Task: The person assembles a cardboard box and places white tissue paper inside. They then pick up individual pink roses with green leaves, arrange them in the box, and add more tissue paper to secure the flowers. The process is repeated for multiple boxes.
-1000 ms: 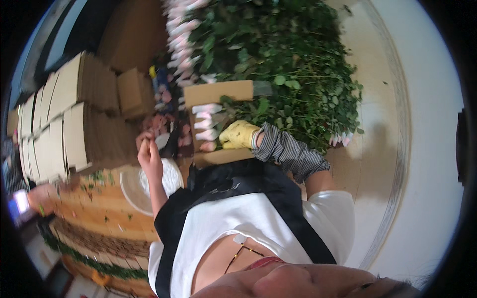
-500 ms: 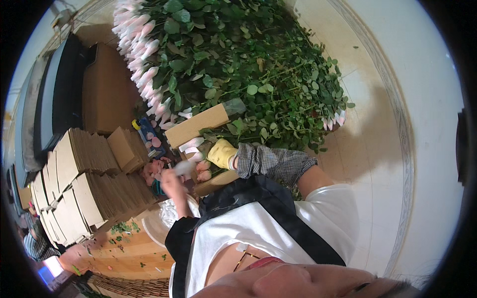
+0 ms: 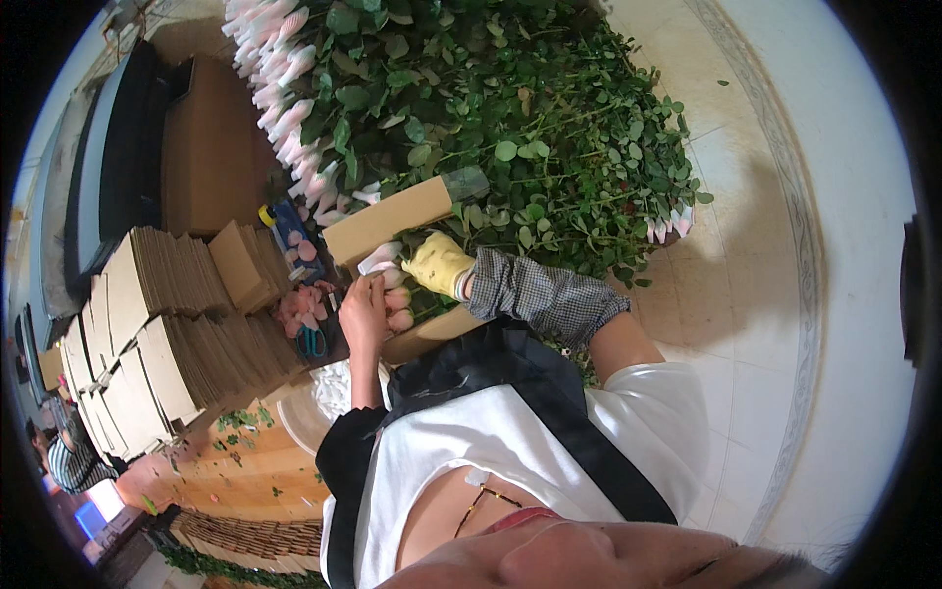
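Pink roses (image 3: 399, 298) lie side by side in a narrow cardboard box (image 3: 388, 220), their leafy stems trailing right. One rose head in a pale mesh sleeve (image 3: 381, 258) is at the far side of the group. My bare left hand (image 3: 363, 312) is closed with its fingertips on a sleeved rose head beside the bare ones. Just behind the heads, my right hand (image 3: 439, 267), in a yellow glove, is closed around rose stems; its fingertips are partly hidden by leaves.
A large heap of leafy roses (image 3: 510, 147) with sleeved heads fills the far side. Stacked flat cardboard (image 3: 167, 334) stands at left. Teal scissors (image 3: 311, 342) lie near loose pink petals (image 3: 299, 306). A tub of white sleeves (image 3: 332, 391) stands by my left forearm. Another person (image 3: 74, 461) is at far left.
My left hand, blurred and lower left before, has moved up and right onto the sleeved rose head. My gloved right hand stays at the stems while the whole view has shifted slightly.
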Demonstrator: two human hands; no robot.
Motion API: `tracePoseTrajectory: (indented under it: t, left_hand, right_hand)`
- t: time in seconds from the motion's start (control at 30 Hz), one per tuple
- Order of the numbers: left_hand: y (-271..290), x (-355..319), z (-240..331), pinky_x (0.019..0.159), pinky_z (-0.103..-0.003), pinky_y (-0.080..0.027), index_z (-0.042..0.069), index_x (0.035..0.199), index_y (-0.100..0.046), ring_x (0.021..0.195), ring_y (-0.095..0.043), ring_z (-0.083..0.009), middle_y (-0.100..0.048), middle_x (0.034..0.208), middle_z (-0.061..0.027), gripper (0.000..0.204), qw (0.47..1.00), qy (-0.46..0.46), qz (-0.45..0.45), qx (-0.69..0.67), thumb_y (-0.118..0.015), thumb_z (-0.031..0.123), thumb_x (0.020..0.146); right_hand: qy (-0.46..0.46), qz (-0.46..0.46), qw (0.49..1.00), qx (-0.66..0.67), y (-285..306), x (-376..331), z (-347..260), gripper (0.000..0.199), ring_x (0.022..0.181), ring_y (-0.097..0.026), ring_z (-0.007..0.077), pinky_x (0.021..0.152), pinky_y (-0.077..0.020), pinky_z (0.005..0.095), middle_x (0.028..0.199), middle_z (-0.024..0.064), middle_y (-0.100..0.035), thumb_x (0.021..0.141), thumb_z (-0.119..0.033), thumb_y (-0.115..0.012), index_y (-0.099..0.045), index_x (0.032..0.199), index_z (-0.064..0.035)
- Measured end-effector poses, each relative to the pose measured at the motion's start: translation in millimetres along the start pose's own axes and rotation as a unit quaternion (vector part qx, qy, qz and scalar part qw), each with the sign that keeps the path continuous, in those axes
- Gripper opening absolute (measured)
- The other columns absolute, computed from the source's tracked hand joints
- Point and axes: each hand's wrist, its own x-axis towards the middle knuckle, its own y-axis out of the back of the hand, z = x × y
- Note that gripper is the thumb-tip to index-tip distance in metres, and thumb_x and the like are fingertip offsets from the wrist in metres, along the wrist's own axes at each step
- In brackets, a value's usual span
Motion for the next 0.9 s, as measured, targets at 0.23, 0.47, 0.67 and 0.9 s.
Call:
tracePoseTrajectory:
  t: [0.23, 0.47, 0.67, 0.9]
  left_hand:
    - [74, 1, -57, 0.064, -0.035, -0.048, -0.002, 0.084, -0.063, 0.067, -0.061, -0.0251, -0.061, 0.071, -0.011, 0.018, 0.952, -0.032, 0.274, -0.13, -0.054, 0.007, 0.096]
    - [14, 1, -52, 0.074, -0.04, -0.053, 0.001, 0.109, -0.061, 0.083, -0.07, -0.0304, -0.07, 0.087, -0.0176, 0.025, 0.987, 0.069, -0.053, -0.132, -0.059, 0.023, 0.098]
    - [-7, 26, -2, 0.069, -0.049, -0.054, 0.004, 0.109, -0.063, 0.08, -0.069, -0.041, -0.071, 0.087, -0.0205, 0.024, 0.992, 0.084, -0.003, 0.095, -0.056, 0.021, 0.093]
    - [16, 5, -3, 0.068, -0.044, -0.051, 0.006, 0.088, -0.068, 0.081, -0.067, -0.0379, -0.069, 0.087, -0.0141, 0.014, 0.985, 0.028, 0.169, 0.004, -0.064, 0.018, 0.092]
  right_hand:
    - [0.023, 0.15, 0.984, 0.092, -19, -7, 7, 0.017, 0.072, -0.067, 0.0337, 0.068, -0.05, 0.0488, 0.075, 0.0103, -0.069, 0.09, -0.024, -0.057, -0.071, 0.084, -0.0167]
    - [-0.03, 0.133, 0.991, -0.004, 20, 0, 3, 0.024, 0.068, -0.07, 0.0295, 0.063, -0.0542, 0.0418, 0.075, 0.0127, -0.072, 0.092, -0.019, -0.057, -0.072, 0.077, -0.0075]
    - [-0.034, 0.103, 0.993, 0.055, 17, 2, 4, 0.019, 0.069, -0.069, 0.0303, 0.067, -0.0538, 0.0432, 0.072, 0.0117, -0.07, 0.087, -0.023, -0.064, -0.072, 0.078, -0.0085]
    - [-0.035, 0.3, 0.952, 0.041, 19, 16, 4, 0.014, 0.079, -0.069, 0.028, 0.075, -0.0542, 0.0413, 0.079, 0.0093, -0.072, 0.086, -0.018, -0.066, -0.075, 0.092, -0.0093]
